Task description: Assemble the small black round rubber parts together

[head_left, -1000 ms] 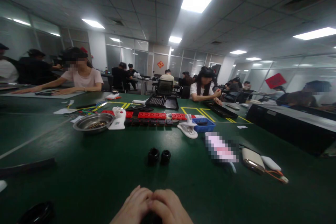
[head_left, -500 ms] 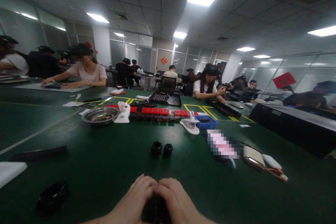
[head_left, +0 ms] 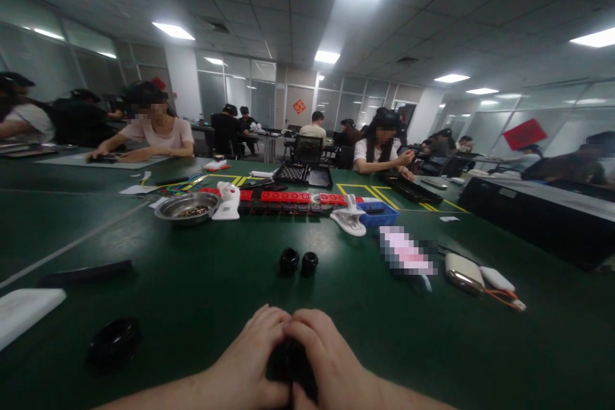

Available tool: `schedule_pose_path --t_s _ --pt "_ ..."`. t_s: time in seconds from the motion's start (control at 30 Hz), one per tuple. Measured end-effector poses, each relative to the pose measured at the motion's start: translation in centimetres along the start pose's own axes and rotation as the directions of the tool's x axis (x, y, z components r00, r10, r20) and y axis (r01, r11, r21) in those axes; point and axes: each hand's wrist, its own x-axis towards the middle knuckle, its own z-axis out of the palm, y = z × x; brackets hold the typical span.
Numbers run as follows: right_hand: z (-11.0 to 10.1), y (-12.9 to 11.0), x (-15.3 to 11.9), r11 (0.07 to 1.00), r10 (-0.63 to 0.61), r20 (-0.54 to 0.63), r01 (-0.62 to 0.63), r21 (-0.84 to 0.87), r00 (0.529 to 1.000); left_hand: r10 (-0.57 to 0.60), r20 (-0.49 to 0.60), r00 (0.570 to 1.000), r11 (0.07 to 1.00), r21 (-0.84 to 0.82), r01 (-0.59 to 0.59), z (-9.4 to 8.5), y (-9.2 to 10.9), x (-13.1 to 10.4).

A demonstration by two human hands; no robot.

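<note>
At the bottom centre, my left hand (head_left: 257, 359) and my right hand (head_left: 327, 352) are curled together with their fingertips touching. Between the palms they grip a dark black object (head_left: 302, 365); most of it is hidden, so its kind does not show. A short way beyond my hands stand two small, shiny black ring-shaped pieces (head_left: 289, 261) side by side, the right one slightly smaller. To the left of my left hand lies a larger glossy black ring (head_left: 115, 344) on the green table (head_left: 192, 307).
A steel bowl (head_left: 187, 207) of small metal parts, white clamps (head_left: 225, 202), a red strip assembly (head_left: 286, 196) and a blue tray (head_left: 378, 213) stand farther back. On the right lie a pink blurred item (head_left: 406, 250) and a beige device (head_left: 464, 271). Co-workers sit across the table.
The whole view has tilted down and shifted slightly. My hands stay together around the black object, and more of its dark side and my right thumb now shows.
</note>
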Motion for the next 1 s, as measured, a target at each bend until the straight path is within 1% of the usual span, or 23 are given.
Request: schedule_pose_path --t_s 0.07,0.1,0.2,0.27,0.33,0.4,0.47,0.53,0.57,0.6,0.7,0.77,0.8,0.9,1.0 --pt "-0.4 -0.1 0.1 1.0 -0.005 0.003 0.005 -0.011 1.0 -0.007 0.01 1.0 1.0 -0.002 0.007 0.0 0.0 0.0" --pt "-0.5 -0.2 0.2 0.999 0.025 0.005 -0.025 -0.027 1.0 -0.01 0.013 1.0 1.0 -0.002 0.01 0.0 -0.1 0.0" --pt "-0.3 -0.4 0.1 0.983 0.167 0.004 -0.166 -0.081 0.986 -0.005 0.011 1.0 1.0 0.004 0.005 -0.1 -0.1 0.0" --pt "0.1 -0.4 0.0 0.976 0.203 0.011 -0.201 -0.084 0.979 0.011 0.02 1.0 1.0 0.001 -0.011 -0.1 -0.1 0.1" --pt "0.4 -0.2 0.0 0.986 0.155 -0.006 -0.155 -0.053 0.988 0.014 0.023 1.0 1.0 -0.01 -0.014 -0.2 -0.1 0.1" --pt "0.4 0.1 0.0 0.998 0.055 -0.042 -0.055 -0.002 0.998 0.002 0.021 1.0 1.0 -0.018 -0.001 -0.1 -0.1 0.1" --pt "0.1 0.2 0.1 0.997 -0.066 -0.07 0.069 0.034 0.995 -0.008 0.013 1.0 1.0 -0.012 0.008 0.0 -0.2 0.1" --pt "-0.3 0.3 0.2 0.989 -0.135 -0.07 0.138 0.049 0.988 -0.008 0.006 1.0 1.0 -0.004 0.008 0.1 -0.4 0.1" --pt "-0.4 0.3 0.3 0.99 -0.129 -0.068 0.133 0.047 0.989 -0.004 0.004 1.0 1.0 -0.004 0.004 0.1 -0.4 0.1" --pt "-0.5 0.3 0.3 0.994 -0.093 -0.066 0.096 0.042 0.993 0.0 0.007 1.0 1.0 -0.008 0.0 0.1 -0.5 0.1" --pt "-0.4 0.4 0.2 0.995 0.095 -0.029 -0.094 0.029 0.995 0.017 0.027 0.999 1.0 -0.027 -0.016 -0.1 -0.4 0.1" --pt "-0.1 0.5 0.2 0.984 0.171 0.003 -0.171 0.048 0.985 0.02 0.029 0.999 0.999 -0.033 -0.019 -0.3 -0.3 0.1" --pt "0.0 0.5 0.1 0.98 0.187 0.01 -0.188 0.067 0.982 0.019 0.029 0.999 0.999 -0.035 -0.018 -0.3 -0.2 0.1" --pt "0.1 0.7 0.1 0.979 0.161 -0.012 -0.159 0.126 0.987 0.001 0.034 0.999 0.999 -0.037 0.0 -0.4 -0.3 0.0" --pt "-0.3 0.7 0.3 0.99 0.058 -0.016 -0.055 0.133 0.998 0.005 0.03 1.0 0.999 -0.043 -0.004 -0.2 -0.4 0.0"
